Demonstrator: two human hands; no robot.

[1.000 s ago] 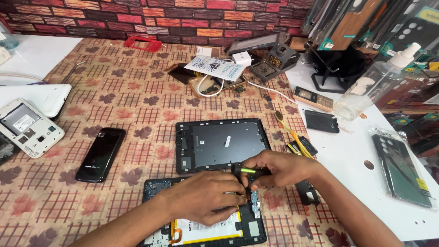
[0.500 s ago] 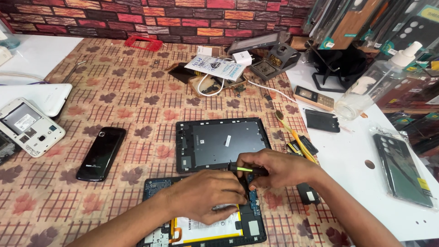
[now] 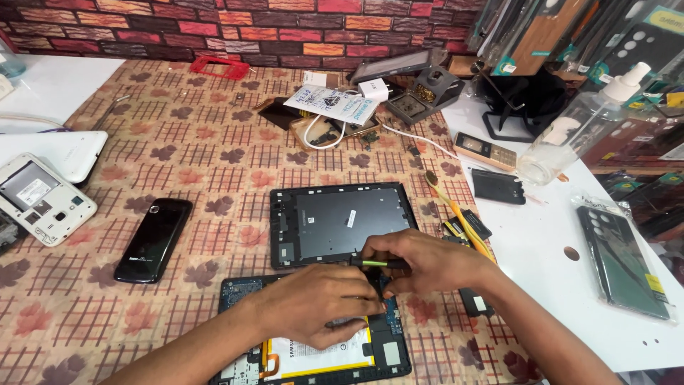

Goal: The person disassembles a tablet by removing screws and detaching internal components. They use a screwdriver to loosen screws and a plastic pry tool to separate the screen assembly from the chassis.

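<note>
**Opened tablet worked on with a small tool**

An opened tablet point(image 3: 320, 349) is laid at the near edge of the desk point(image 3: 178, 142), its back removed so that the blue circuit board and the white battery are exposed. The removed back frame point(image 3: 342, 224) is set just beyond it, inner side up, touching or nearly touching the tablet's far edge. From this it is judged that the opening of the device is done, while the work on the board at its upper right is in hand; the battery is seen in place and no part is seen lifted out.

The right hand point(image 3: 434, 264) is closed around a slim tool with a green and black handle point(image 3: 377, 263), which is pinched between thumb and fingers and pointed down toward the board. The left hand point(image 3: 320, 314) is laid over the tablet's upper part, its fingers curled together near the tool's tip; whether a small part is pinched there cannot be told, as the fingertips are hidden.

A black phone point(image 3: 153, 240) is seen to the left, well apart, and an opened white phone point(image 3: 43, 199) farther left. A yellow-handled brush point(image 3: 459, 214) and a clear spray bottle point(image 3: 577, 128) are placed to the right.
</note>
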